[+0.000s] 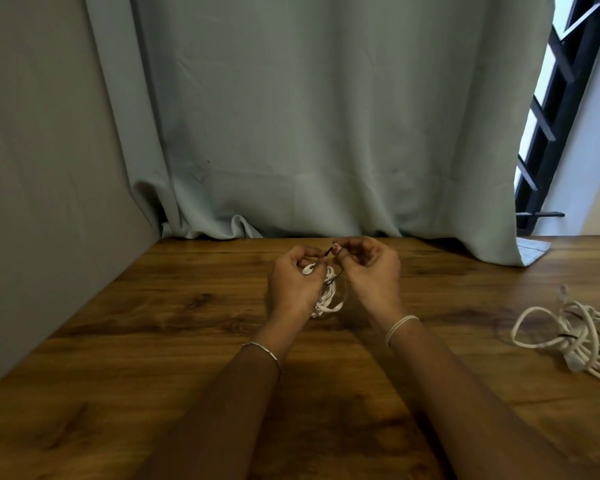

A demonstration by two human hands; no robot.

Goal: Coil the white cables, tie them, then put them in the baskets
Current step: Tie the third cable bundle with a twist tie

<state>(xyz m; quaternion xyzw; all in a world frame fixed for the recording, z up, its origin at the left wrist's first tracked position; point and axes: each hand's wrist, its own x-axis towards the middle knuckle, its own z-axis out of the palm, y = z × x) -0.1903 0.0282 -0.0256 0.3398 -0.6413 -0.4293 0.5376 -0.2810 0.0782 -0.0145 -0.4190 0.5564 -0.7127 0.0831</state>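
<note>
Your left hand (293, 282) curled round coiled white cable (328, 306), your right hand (371, 268) pinching thin dark tie (327, 252), loose white cable (574, 360) tangled at right on wooden table (153, 323).

Both bare forearms reach forward side by side above the tabletop (153, 323), wrists raised. The left grip (293, 284) curls round a coiled white cable (328, 306), its fingertips pinching a thin black tie (327, 252). Just beside it, the right grip (373, 271) pinches the tie's other end, fingers curled.
</note>
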